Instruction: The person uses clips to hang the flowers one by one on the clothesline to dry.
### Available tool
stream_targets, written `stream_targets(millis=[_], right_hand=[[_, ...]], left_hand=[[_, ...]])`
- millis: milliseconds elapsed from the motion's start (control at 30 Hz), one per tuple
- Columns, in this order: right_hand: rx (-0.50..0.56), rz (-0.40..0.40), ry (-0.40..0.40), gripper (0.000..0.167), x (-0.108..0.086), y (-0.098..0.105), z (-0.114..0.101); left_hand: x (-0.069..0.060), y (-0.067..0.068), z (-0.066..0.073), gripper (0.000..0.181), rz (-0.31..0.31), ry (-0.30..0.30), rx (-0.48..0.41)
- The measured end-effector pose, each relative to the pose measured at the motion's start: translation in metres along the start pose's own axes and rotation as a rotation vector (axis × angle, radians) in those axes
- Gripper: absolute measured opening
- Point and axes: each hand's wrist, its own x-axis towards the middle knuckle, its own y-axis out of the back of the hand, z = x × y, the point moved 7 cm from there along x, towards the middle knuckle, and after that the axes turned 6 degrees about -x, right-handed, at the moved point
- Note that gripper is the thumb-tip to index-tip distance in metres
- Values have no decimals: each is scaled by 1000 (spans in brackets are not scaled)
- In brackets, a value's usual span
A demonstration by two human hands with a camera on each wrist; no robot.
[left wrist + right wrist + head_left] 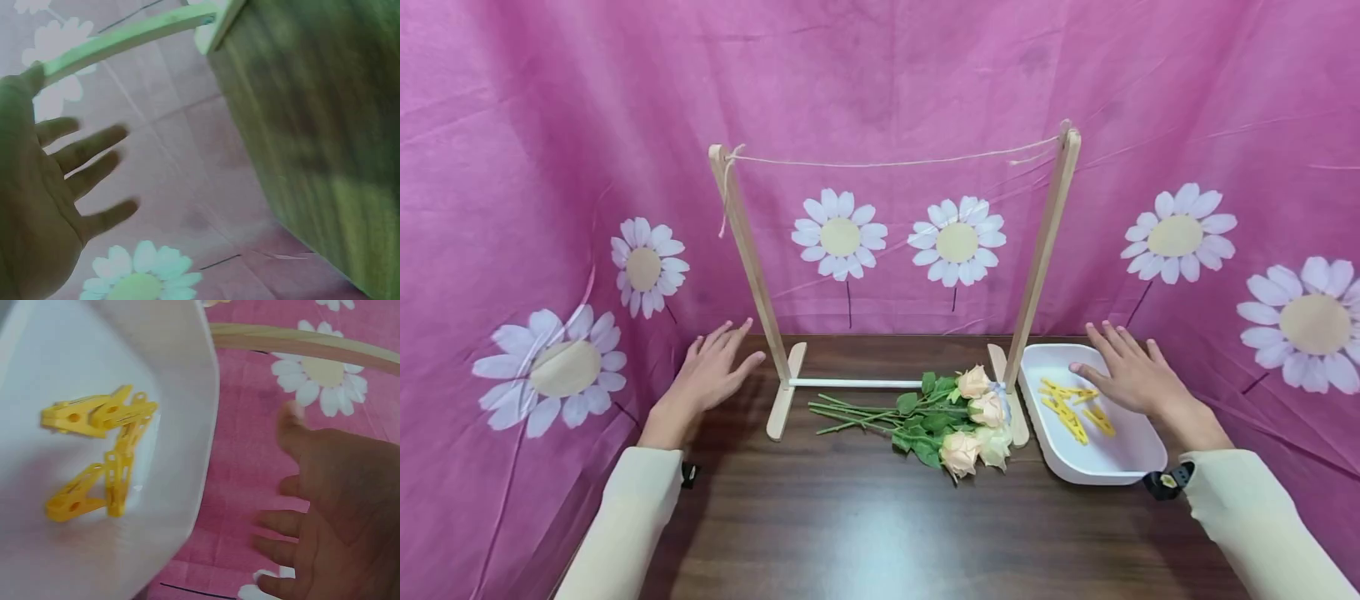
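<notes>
My left hand [710,372] hovers left of a wooden stand [751,258], its fingers spread and holding nothing. Over the white tray [1101,477] on the right is my right hand [1133,375], fingers also spread and holding nothing. Several yellow clothespins [1066,419] lie loose in that tray; the right wrist view shows these clips [115,450] close up. Between the stand's two posts a thin string [895,163] runs, sagging slightly, with nothing hung on it. Artificial roses [973,421], peach and cream, lie at the stand's right foot with green stems pointing left.
A white rod [853,383] joins the stand's feet low down, partly hidden by the roses. Pink cloth [895,75] printed with daisies encloses the back and sides. The dark wooden table [850,533] stretches toward me in front.
</notes>
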Motion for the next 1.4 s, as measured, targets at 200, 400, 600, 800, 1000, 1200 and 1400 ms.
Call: stream_targets(millis=[200, 400, 600, 800, 1000, 1200, 1400], right_hand=[[-3, 47, -11, 64, 0, 16, -6], [15, 79, 41, 13, 7, 22, -16], [0, 53, 122, 7, 19, 12, -25], [16, -90, 149, 1, 33, -10, -26], [49, -233, 147, 14, 38, -28, -28], [42, -343, 105, 24, 37, -39, -35], [20, -417, 90, 27, 39, -57, -42]], left_hand=[[-8, 11, 27, 31, 88, -147, 18], [-14, 10, 57, 12, 138, -216, -5], [-12, -9, 87, 10, 82, -269, -42], [-10, -44, 115, 8, -15, -358, -52], [-7, -77, 128, 7, -82, -429, -70], [-9, -101, 127, 10, -123, -466, -47], [-11, -111, 122, 17, -150, -435, -3]])
